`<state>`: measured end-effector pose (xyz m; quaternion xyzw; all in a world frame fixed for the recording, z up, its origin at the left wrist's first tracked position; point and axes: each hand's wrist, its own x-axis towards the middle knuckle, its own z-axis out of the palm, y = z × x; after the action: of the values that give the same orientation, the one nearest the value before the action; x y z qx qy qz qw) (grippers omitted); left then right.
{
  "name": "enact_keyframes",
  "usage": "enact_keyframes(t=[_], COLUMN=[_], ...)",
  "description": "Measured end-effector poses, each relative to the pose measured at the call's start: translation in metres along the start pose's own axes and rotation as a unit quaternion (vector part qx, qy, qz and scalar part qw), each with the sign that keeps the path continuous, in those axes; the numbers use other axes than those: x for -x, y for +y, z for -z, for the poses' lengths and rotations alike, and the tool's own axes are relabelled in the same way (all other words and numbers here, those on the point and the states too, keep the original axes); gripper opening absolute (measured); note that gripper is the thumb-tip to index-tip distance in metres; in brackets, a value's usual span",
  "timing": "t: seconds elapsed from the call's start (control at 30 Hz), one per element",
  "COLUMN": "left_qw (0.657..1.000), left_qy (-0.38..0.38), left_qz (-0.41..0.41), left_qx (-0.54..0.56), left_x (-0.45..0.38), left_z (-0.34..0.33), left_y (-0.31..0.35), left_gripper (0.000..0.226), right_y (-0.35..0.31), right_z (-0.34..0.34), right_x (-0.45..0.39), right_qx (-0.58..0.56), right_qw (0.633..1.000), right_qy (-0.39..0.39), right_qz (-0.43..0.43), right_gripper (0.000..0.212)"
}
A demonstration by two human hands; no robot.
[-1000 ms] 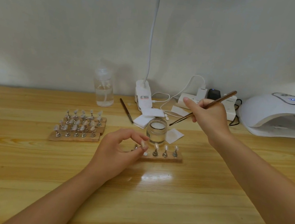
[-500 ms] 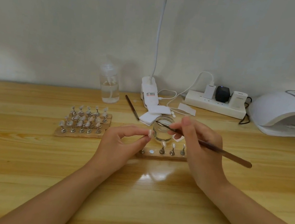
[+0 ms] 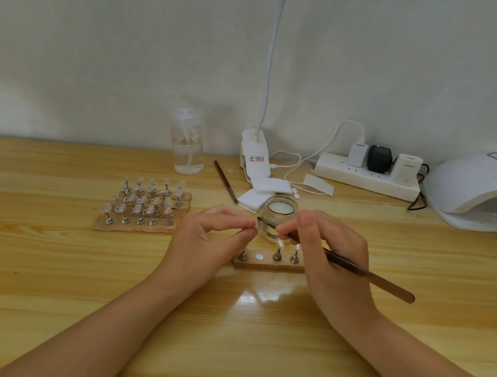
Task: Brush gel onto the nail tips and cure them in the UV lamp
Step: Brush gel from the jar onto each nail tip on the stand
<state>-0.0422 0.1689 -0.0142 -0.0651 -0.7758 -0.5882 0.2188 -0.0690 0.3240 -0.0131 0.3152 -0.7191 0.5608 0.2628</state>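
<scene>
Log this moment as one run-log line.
left hand: pinches pale nail tip | right hand: thin brown brush on tip | white UV lamp: unused

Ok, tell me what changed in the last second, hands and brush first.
The right hand swung the brush from raised near the power strip down to the nail tip; its bristles now meet the tip. The left hand lifted that tip off the near wooden stand, leaving a bare spot. The gel jar, the far stands and the UV lamp stayed put.
</scene>
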Motion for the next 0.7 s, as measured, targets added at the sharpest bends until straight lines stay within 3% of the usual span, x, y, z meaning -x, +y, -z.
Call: enact_keyframes(t=[0.7], left_qw=[1.0], left_qy=[0.001], left_qz=[0.018], left_qx=[-0.009], left_x=[0.0012], left_z=[-0.0004], left_y=[0.0044], left_gripper=[0.016], right_y=[-0.0019], right_z=[0.0023], right_x=[0.0039], right_qx=[-0.048], right_qw=[0.999], right_qy=[0.012], right_qz=[-0.007], right_gripper=[0.039])
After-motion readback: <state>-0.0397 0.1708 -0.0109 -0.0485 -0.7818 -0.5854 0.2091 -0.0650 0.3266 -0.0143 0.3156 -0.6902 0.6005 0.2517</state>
